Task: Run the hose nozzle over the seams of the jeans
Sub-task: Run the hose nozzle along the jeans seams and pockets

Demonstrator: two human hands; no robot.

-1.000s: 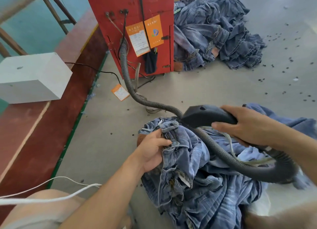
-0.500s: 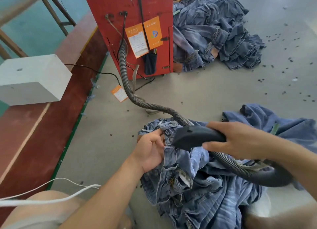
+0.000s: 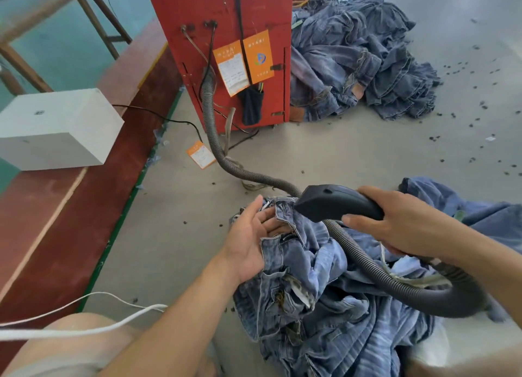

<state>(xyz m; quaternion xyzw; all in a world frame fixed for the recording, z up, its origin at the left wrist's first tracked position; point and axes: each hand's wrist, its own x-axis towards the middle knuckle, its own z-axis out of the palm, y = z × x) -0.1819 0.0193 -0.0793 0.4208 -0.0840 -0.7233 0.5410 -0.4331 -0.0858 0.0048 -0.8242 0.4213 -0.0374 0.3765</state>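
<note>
Right hand (image 3: pixel 406 224) gripping nozzle (image 3: pixel 336 204), tip at 9 o'clock, just over jeans (image 3: pixel 324 292) waistband seam; left hand (image 3: pixel 251 235) nearer, open, fingers spreading denim.

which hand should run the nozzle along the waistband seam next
Right, probably. The right hand already grips the nozzle, whose tip sits just above the jeans waistband. The left hand lies open on the denim, spreading it.
</note>
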